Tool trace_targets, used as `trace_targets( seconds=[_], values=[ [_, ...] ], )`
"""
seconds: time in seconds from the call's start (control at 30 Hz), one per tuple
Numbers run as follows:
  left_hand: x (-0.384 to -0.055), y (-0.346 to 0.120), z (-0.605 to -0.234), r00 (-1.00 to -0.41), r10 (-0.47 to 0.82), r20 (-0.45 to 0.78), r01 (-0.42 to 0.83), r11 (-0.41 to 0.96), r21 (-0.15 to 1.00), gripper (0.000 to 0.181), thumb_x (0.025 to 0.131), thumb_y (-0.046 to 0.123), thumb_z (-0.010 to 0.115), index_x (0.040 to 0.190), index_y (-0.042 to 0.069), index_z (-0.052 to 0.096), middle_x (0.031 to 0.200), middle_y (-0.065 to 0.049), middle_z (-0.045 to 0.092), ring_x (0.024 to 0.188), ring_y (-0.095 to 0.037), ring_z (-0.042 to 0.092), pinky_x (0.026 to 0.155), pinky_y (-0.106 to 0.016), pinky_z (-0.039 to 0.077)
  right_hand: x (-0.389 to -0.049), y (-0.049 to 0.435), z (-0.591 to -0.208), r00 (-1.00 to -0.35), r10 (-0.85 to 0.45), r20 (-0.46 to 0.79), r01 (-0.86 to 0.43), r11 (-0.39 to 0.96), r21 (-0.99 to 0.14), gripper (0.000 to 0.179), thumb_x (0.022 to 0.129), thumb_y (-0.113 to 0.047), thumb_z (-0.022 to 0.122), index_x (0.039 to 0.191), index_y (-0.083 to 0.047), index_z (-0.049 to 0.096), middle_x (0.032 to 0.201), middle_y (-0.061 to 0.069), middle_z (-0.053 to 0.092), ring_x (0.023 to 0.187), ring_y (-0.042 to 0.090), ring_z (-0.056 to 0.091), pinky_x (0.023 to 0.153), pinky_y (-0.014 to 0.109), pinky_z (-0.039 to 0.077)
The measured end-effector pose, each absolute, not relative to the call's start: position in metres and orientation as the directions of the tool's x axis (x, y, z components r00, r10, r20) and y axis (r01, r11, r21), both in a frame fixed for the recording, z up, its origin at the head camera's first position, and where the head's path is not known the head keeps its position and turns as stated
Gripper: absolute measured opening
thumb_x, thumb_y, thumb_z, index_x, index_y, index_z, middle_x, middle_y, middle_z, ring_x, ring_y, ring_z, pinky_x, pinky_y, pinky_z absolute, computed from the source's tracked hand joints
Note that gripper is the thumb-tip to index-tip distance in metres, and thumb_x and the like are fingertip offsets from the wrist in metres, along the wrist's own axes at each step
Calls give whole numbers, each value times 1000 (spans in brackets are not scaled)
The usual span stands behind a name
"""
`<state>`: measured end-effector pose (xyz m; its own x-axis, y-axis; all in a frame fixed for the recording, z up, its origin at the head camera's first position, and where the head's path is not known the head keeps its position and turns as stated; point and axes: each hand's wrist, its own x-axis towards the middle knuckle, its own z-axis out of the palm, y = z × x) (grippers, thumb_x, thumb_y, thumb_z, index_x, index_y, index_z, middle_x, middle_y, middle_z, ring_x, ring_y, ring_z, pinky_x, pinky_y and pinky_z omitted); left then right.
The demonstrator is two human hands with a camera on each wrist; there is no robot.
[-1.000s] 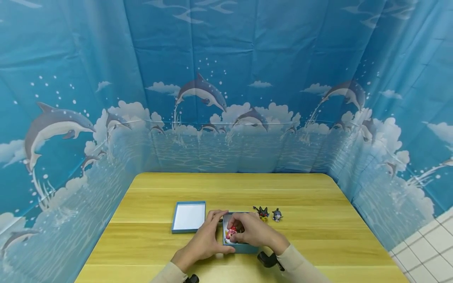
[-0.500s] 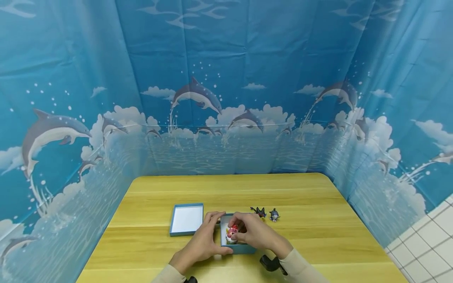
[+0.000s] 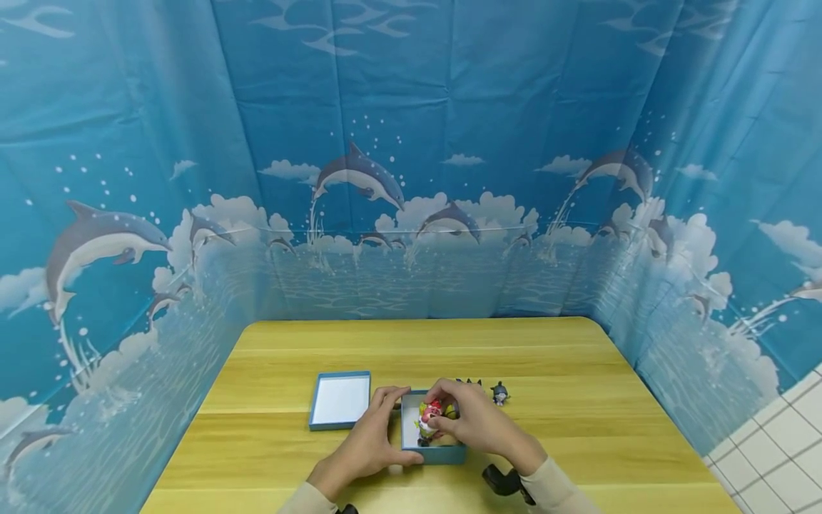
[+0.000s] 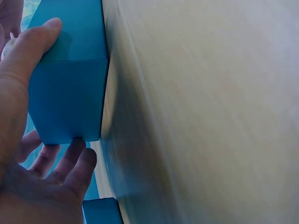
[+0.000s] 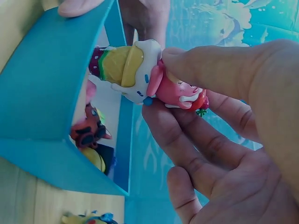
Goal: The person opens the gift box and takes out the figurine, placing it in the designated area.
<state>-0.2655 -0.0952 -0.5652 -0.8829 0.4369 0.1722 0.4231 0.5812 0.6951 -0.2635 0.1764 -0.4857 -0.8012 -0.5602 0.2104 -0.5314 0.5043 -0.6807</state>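
Observation:
My right hand (image 3: 484, 421) pinches a toy figurine (image 5: 133, 70) between thumb and fingers, over the blue box (image 3: 443, 455). The figurine has a pink character with a red top, set on white icing and a yellow cone-like base. In the right wrist view it tilts, with its base at the box opening. My left hand (image 3: 369, 439) holds the box, its thumb on the near wall and its fingers at the left side. Inside the box lie other small figurines, among them a reddish-brown one (image 5: 88, 128); some are partly hidden by the wall.
The shallow blue lid (image 3: 340, 400) lies white side up to the left of the box. Beyond my right hand stand a grey figurine (image 3: 499, 393) and a black figurine (image 3: 469, 381), the latter mostly hidden. A dolphin-print curtain (image 3: 437, 278) borders the wooden table (image 3: 270, 371).
The figurine in my right hand has come up from lower in the box, and more of it shows. My right hand has shifted slightly to the right; my left hand stays on the box.

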Motion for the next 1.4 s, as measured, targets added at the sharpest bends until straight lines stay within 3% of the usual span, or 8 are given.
trace_targets(
  seconds=[0.2,0.47,0.63,1.03,1.4],
  values=[
    [-265,-96,-566,-885,431,174,421,585,693,125,83,65,103,180,18,40,173,-8,45,153,-33,60,128,-63,53,-261,182,-480,-809,-538,238,-542,523,-658,21,109,-25,87,127,-17,79,117,-8,83,102,8,78,91,42,68],
    [-265,-96,-567,-887,436,153,409,586,700,125,83,66,102,181,21,39,174,-9,44,155,-35,59,129,-65,52,-259,193,-474,-832,-492,255,-526,554,-645,21,108,-25,88,127,-19,79,117,-11,82,103,8,78,93,32,66],
    [-265,-96,-568,-890,430,153,405,588,701,125,83,65,103,181,22,38,175,-10,44,157,-37,59,130,-66,51,-259,200,-469,-841,-469,270,-520,561,-644,22,108,-26,88,127,-19,79,117,-9,82,104,13,79,94,32,67],
    [-265,-97,-566,-892,430,143,397,589,704,126,83,66,102,182,22,37,175,-11,43,158,-39,58,129,-66,52,-259,222,-463,-875,-400,274,-480,634,-607,23,105,-24,90,126,-25,79,115,-15,81,103,8,75,88,33,62],
    [-268,-96,-566,-889,436,142,400,586,705,126,85,65,102,182,20,37,177,-10,42,158,-38,58,127,-66,53,-260,243,-457,-888,-344,305,-460,665,-588,26,104,-21,91,127,-24,80,115,-16,80,103,4,75,94,36,63]
  ],
)
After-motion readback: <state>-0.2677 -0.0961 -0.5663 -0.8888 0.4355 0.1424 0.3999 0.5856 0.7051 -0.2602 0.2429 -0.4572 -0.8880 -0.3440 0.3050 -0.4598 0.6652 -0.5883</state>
